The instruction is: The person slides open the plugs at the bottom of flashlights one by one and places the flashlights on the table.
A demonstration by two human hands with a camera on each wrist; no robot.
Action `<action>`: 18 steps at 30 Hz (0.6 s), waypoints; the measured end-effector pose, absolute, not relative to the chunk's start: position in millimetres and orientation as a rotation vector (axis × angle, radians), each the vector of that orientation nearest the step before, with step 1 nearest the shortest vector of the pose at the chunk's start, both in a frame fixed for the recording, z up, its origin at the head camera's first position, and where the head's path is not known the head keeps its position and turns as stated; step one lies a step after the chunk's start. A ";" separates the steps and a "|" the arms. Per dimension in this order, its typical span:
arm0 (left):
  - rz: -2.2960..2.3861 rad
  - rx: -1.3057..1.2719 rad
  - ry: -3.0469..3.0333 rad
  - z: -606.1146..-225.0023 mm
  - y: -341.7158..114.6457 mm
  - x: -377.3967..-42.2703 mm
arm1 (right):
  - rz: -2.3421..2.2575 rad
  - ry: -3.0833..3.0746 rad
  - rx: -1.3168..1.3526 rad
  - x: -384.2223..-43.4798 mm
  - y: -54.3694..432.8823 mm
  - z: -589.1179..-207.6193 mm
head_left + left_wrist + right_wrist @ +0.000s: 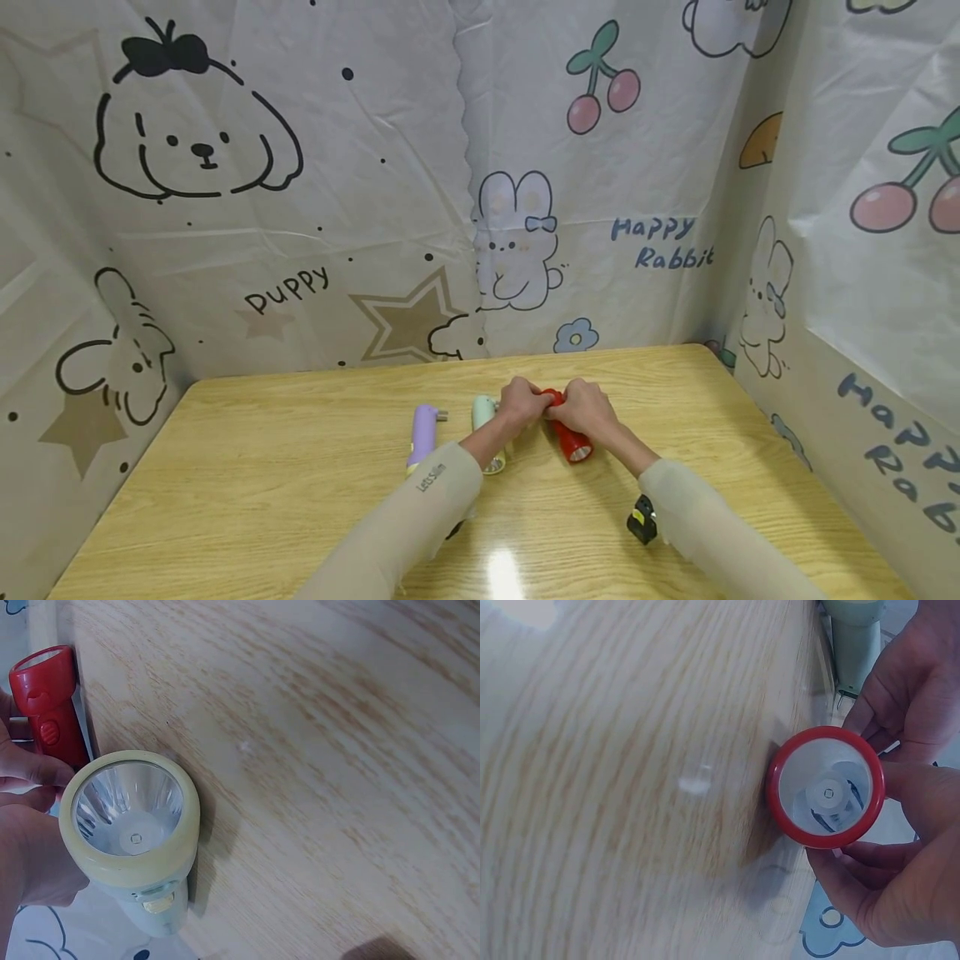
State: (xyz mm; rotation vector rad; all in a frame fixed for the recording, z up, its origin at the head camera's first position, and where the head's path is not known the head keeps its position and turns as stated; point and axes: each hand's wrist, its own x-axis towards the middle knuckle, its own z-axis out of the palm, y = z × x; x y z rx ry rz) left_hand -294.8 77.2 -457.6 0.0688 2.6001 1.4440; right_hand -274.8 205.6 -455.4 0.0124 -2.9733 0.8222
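Note:
A red flashlight (572, 443) lies near the back of the table, its lens end toward me. My right hand (587, 408) grips its body from the right, thumb and fingers around it behind the head, as the right wrist view shows with the lens (827, 791) facing the camera. At the far tail end, my left hand (521, 402) pinches the same flashlight, thumb tips of both hands close together. Just left of that hand is a mint-green flashlight (482, 410) with a cream head, partly behind my left forearm. Metal prongs stick out sideways near its tail.
Farther left lies a purple flashlight (423, 429) with metal prongs, its head hidden by my left sleeve. A small black and yellow object (642, 521) sits beside my right sleeve. Patterned cloth (405, 208) hangs behind and at the sides of the wooden table (285, 467).

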 end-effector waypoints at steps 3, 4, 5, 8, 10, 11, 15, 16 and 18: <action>1.441 0.065 2.602 -457.4 76.6 -294.0 | 0.813 -2.972 0.018 -274.3 204.7 -455.9; 1.443 0.064 2.600 -457.6 76.5 -294.0 | 0.807 -2.972 0.021 -274.2 204.6 -456.1; 1.449 0.059 2.594 -457.6 76.5 -294.0 | 0.800 -2.972 0.025 -273.9 204.3 -456.1; 1.451 0.047 2.589 -458.4 76.5 -294.7 | 0.792 -2.977 0.024 -273.2 203.4 -456.0; 1.441 0.043 2.597 -458.6 76.4 -295.2 | 0.786 -2.983 0.017 -273.0 202.9 -456.4; 1.433 0.041 2.602 -458.5 76.2 -295.3 | 0.784 -2.988 0.012 -272.8 202.6 -456.4; 1.406 0.037 2.624 -457.6 75.0 -295.7 | 0.767 -3.006 0.000 -272.7 201.7 -456.9; 1.403 0.036 2.626 -457.5 74.7 -295.8 | 0.762 -3.008 -0.003 -272.6 201.4 -456.9; 1.404 0.037 2.622 -457.4 74.2 -296.2 | 0.754 -3.010 -0.004 -272.1 200.9 -456.4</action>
